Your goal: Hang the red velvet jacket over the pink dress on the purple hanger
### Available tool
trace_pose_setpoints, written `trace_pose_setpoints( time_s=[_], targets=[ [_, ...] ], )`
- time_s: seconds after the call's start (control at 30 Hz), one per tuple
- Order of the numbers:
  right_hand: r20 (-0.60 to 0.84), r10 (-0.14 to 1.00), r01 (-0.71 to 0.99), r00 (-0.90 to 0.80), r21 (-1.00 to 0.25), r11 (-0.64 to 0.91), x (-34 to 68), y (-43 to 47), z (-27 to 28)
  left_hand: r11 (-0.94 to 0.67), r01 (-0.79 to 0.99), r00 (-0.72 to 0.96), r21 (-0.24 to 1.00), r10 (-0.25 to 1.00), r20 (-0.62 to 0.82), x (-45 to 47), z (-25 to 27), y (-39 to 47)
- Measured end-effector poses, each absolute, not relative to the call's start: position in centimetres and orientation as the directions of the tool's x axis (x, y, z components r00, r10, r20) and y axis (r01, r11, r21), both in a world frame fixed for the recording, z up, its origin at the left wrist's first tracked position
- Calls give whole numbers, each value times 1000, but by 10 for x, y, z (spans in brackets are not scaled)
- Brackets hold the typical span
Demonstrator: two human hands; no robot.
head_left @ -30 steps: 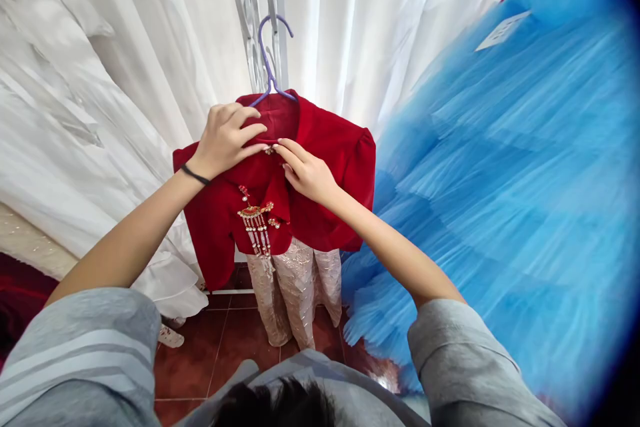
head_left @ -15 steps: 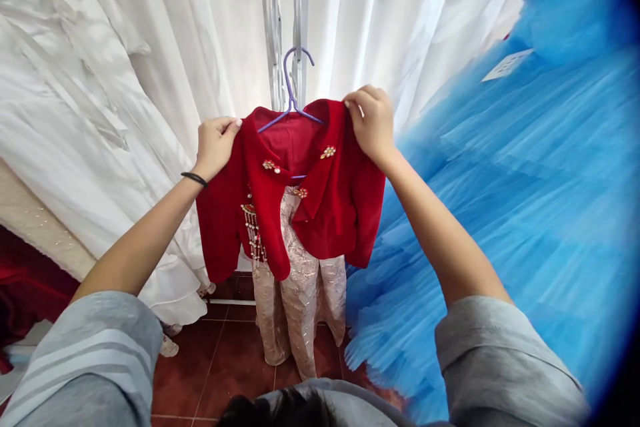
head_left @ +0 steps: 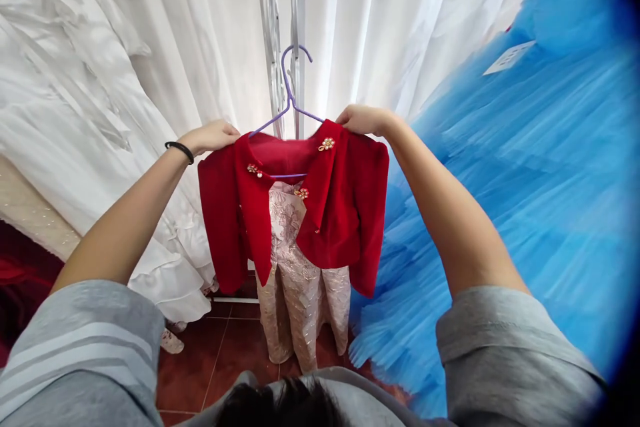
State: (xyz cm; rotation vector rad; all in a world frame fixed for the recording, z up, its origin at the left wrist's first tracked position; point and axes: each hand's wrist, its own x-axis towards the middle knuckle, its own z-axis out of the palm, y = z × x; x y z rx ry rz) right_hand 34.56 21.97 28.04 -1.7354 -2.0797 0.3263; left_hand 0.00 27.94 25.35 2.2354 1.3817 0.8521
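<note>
Red velvet makes up the small jacket [head_left: 300, 207] at the centre of the head view, where it hangs open-fronted on a purple hanger [head_left: 287, 100] whose hook is caught on a white metal stand [head_left: 295, 20]. Left hand [head_left: 213, 137]: fingers curled over the jacket's left shoulder edge, pinching the cloth where it sits on the hanger arm; a black band [head_left: 180, 150] circles the wrist. Right hand [head_left: 363, 120]: fingers folded down over the jacket's right shoulder, gripping the cloth at the top of the sleeve. Both arms are stretched forward, with grey sleeves [head_left: 515, 347] pushed up above the elbows; the left sleeve carries pale stripes. Small flower-shaped gold buttons [head_left: 327, 144] sit on the jacket's two front flaps and lower down on its edge. Pale pink brocade trousers [head_left: 300, 280] hang beneath the jacket on the same hanger, their hems reaching near the reddish-brown tiled floor [head_left: 225, 353]. White curtain [head_left: 200, 47] hangs behind the stand. White gowns [head_left: 75, 113] fill the left side of the view, just beside the jacket's left sleeve. Blue tulle dress [head_left: 525, 180] fills the right side, its ruffles close to the jacket's right sleeve, with a white tag [head_left: 510, 57] lying on it.
</note>
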Motion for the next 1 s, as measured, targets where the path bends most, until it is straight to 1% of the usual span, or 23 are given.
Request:
trace_pose_setpoints(
  time_s=[0.07, 0.1, 0.13, 0.17, 0.2, 0.27, 0.3, 0.33, 0.37, 0.4, 0.43, 0.47, 0.5, 0.57, 0.63, 0.67, 0.7, 0.77, 0.8, 0.83, 0.87, 0.93, 1.0],
  targets=[
    [371, 921, 850, -117, -443, 286, 343, 225, 282, -463, 703, 341, 540, 886, 314, 2, 254, 284],
    [441, 892, 840, -100, -442, 313, 342, 226, 281, -494, 719, 351, 488, 865, 359, 3, 253, 284],
    [486, 871, 844, -79, -432, 317, 340, 225, 279, -545, 722, 362, 426, 822, 439, 4, 251, 282],
    [527, 849, 864, -46, -405, 298, 337, 221, 274, -605, 717, 381, 347, 756, 532, 5, 248, 278],
    [586, 810, 898, -9, -353, 265, 333, 215, 267, -664, 705, 402, 250, 664, 630, 5, 243, 272],
    [740, 672, 970, 30, -184, 159, 320, 194, 243, -742, 670, 454, 13, 424, 783, 7, 231, 253],
    [797, 604, 990, -11, -76, 119, 311, 181, 226, -751, 650, 511, -121, 313, 801, 10, 225, 243],
    [818, 570, 994, -83, 30, 102, 300, 169, 206, -746, 615, 598, -256, 229, 768, 13, 219, 232],
    [785, 593, 984, -176, 122, 130, 290, 158, 184, -733, 563, 698, -381, 176, 694, 17, 212, 223],
    [717, 648, 967, -256, 186, 176, 279, 149, 162, -716, 504, 788, -483, 151, 597, 23, 207, 216],
    [659, 700, 961, -276, 210, 181, 270, 143, 142, -695, 457, 849, -555, 154, 506, 29, 202, 210],
    [607, 749, 962, -267, 217, 167, 263, 141, 124, -672, 440, 878, -595, 182, 444, 35, 199, 207],
    [578, 784, 970, -224, 210, 122, 259, 141, 110, -651, 455, 880, -607, 225, 418, 40, 197, 205],
    [553, 825, 984, -115, 175, 20, 258, 147, 97, -637, 522, 846, -567, 306, 436, 50, 199, 203],
    [514, 857, 995, -37, 94, -13, 263, 150, 105, -659, 563, 809, -499, 317, 495, 57, 206, 202],
    [493, 870, 1000, -28, 21, 20, 265, 148, 115, -672, 576, 786, -466, 299, 541, 60, 211, 201],
    [488, 872, 993, -44, -72, 91, 266, 143, 128, -680, 592, 753, -433, 276, 597, 63, 215, 200],
    [562, 820, 919, -112, -255, 301, 258, 124, 157, -689, 621, 690, -373, 255, 677, 70, 221, 202],
    [633, 764, 864, -125, -309, 397, 250, 113, 169, -697, 624, 682, -354, 266, 681, 74, 222, 205],
    [702, 704, 823, -108, -335, 460, 240, 103, 179, -703, 623, 691, -343, 288, 663, 78, 221, 209],
    [750, 658, 809, -66, -346, 475, 229, 95, 185, -707, 620, 705, -340, 313, 636, 81, 219, 214],
    [779, 625, 840, 38, -364, 403, 210, 90, 182, -697, 633, 714, -337, 357, 603, 85, 214, 223],
    [756, 641, 887, 130, -377, 265, 203, 101, 159, -672, 661, 695, -333, 382, 609, 86, 209, 230]
  ],
)
